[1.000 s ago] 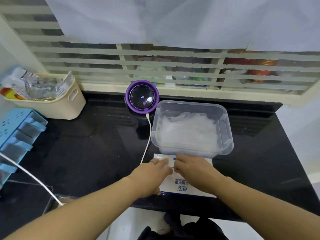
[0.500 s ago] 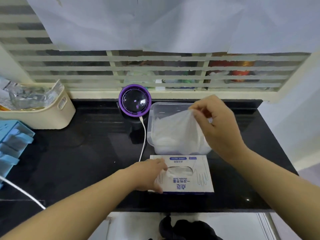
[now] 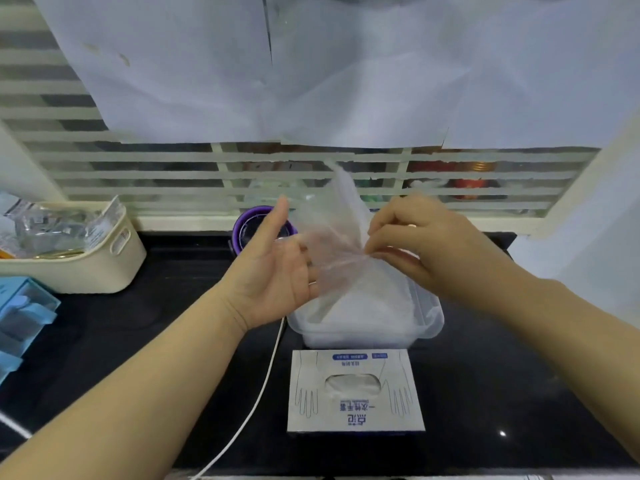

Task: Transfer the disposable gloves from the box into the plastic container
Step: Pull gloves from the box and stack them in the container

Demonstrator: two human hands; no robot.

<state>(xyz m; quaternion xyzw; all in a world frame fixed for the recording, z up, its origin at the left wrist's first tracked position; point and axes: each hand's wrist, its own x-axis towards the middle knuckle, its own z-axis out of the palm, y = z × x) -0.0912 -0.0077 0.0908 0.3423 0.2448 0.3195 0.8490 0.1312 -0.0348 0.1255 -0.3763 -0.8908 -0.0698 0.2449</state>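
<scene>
Grip of the right hand (image 3: 426,251) is narrowed to a pinch on one thin glove (image 3: 332,237), held just above the plastic container (image 3: 429,317); the left hand (image 3: 273,271) is spread flat against the glove, thumb raised. On the counter (image 3: 173,306), the container is already heaped with gloves (image 3: 374,306); the box (image 3: 353,417) lies just on its near side. Placing is judged in hand: next, the glove must be lowered and released inside.

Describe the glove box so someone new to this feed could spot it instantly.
Find the black countertop below the slatted window. At its near edge, directly in front of the clear plastic container, lies a flat white glove box. Unlike anything nearby, it has glove outlines printed on top and an oval opening in the middle.
</scene>
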